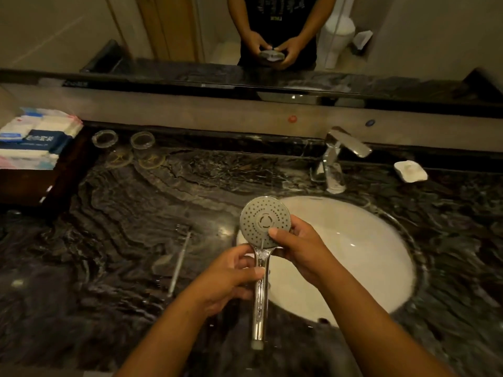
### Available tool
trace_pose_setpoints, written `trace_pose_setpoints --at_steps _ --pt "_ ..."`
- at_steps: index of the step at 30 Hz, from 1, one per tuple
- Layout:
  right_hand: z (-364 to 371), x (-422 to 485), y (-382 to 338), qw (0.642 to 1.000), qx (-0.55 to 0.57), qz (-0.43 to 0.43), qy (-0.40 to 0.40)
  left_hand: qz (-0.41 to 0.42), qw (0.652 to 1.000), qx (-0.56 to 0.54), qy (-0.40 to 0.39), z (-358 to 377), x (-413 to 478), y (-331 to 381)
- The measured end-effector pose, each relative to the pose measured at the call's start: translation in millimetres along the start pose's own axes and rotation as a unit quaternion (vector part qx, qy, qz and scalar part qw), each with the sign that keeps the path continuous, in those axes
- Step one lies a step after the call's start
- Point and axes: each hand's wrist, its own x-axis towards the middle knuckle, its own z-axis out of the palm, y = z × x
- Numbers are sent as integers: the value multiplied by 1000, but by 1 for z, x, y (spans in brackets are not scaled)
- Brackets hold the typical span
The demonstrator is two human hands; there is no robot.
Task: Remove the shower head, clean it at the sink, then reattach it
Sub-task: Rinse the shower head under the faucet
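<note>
The chrome shower head [261, 221] is held face up at the left rim of the white oval sink [353, 254], its grey nozzle disc toward the mirror and its handle pointing back at me. My left hand [231, 278] grips the chrome handle just below the disc. My right hand [296, 246] holds the disc's right edge, with the thumb pressed on the nozzle face. A thin trickle of water runs from the face down the neck. The handle's threaded end hangs free with no hose on it.
A chrome faucet [334, 159] stands behind the sink, with a white soap dish [411, 171] to its right. A thin metal tool [179, 263] lies on the dark marble counter [109, 240]. Two glass coasters [104, 137] and a box of packets [35, 140] are at the left. A mirror runs behind.
</note>
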Motion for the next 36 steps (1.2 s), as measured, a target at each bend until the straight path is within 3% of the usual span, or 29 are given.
trace_pose_setpoints --at_steps 5,11,14,17,21,24,28,31,36 --pt "-91 -24 -19 999 -26 9 -20 -8 1000 -1 17 94 27 -9" --pt "-151 -37 -35 998 -6 42 -47 -29 999 32 19 146 46 -8" --pt "-166 -30 -50 996 -63 56 -29 -42 999 27 22 149 53 -11" --pt "-177 -10 -81 979 -197 -24 47 -54 998 26 34 143 64 -16" --pt "-183 27 -133 902 -328 -217 179 -74 997 15 36 133 82 -23" --pt "-177 65 -155 825 -444 -302 178 -89 995 9 44 125 93 -32" --pt "-169 115 -160 751 -576 -289 144 -97 994 -12 51 123 109 -44" --pt "-166 140 -150 732 -622 -249 123 -98 994 -18 47 123 121 -50" --pt "-171 156 -130 653 -682 -286 162 -90 995 -34 41 121 139 -53"
